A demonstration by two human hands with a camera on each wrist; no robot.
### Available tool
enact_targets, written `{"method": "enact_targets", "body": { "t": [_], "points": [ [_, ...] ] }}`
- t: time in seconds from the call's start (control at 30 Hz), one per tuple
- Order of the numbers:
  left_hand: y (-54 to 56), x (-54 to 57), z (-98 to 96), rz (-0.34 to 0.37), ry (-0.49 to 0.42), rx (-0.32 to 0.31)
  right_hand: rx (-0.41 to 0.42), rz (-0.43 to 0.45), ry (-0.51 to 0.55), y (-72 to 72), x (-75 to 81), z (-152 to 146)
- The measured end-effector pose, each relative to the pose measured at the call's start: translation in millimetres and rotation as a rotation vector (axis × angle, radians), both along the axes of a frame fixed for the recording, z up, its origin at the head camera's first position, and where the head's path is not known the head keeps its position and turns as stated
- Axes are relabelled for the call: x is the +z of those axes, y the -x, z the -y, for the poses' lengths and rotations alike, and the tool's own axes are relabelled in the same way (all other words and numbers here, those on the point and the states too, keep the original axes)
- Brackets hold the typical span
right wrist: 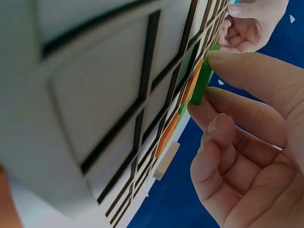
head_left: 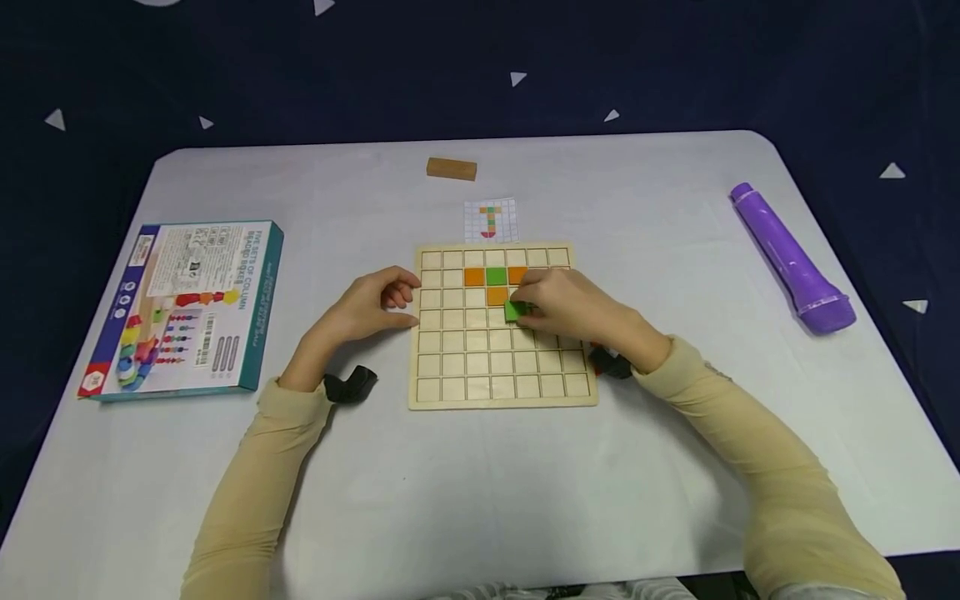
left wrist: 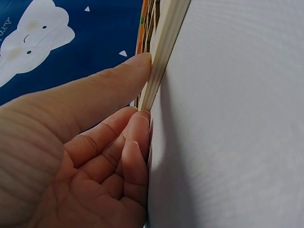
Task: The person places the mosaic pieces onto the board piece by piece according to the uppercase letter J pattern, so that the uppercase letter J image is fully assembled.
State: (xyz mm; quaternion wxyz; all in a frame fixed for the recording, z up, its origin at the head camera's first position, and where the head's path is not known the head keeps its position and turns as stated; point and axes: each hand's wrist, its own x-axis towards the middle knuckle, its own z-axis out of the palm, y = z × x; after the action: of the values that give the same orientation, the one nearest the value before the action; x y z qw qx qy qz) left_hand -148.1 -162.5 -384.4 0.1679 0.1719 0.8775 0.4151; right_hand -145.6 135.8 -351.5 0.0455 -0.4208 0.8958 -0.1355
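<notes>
A wooden grid board [head_left: 453,364] lies flat on the table. Between thumb and fingers, my right hand [head_left: 573,304] pinches a green square tile [right wrist: 203,78], tilted over the cells near the board's middle. Just beyond it are an orange tile [head_left: 497,296] and a row of an orange tile [head_left: 474,277], a second green tile [head_left: 497,276] and another orange tile [head_left: 517,275]. At the board's left edge, my left hand [head_left: 363,304] touches the rim with thumb and fingertips, its other fingers loosely bent. The cells beneath the right hand are hidden.
A small pattern card [head_left: 475,218] with a coloured J-like figure lies at the board's far edge, and a wooden block [head_left: 452,169] behind it. On the left is a printed toy box [head_left: 198,258]; on the right, a purple flashlight-shaped object [head_left: 791,258].
</notes>
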Motion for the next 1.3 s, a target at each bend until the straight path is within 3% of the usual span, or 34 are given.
{"method": "enact_targets", "body": {
  "t": [0.5,1.3],
  "points": [
    [0.3,-0.7,0.4,0.009,-0.009,-0.001,0.017,0.018,-0.077,0.8,-2.1,11.3],
    [0.2,-0.7,0.6,-0.001,-0.017,-0.003,0.017,0.016,-0.086,1.7,-3.5,20.6]
  ]
}}
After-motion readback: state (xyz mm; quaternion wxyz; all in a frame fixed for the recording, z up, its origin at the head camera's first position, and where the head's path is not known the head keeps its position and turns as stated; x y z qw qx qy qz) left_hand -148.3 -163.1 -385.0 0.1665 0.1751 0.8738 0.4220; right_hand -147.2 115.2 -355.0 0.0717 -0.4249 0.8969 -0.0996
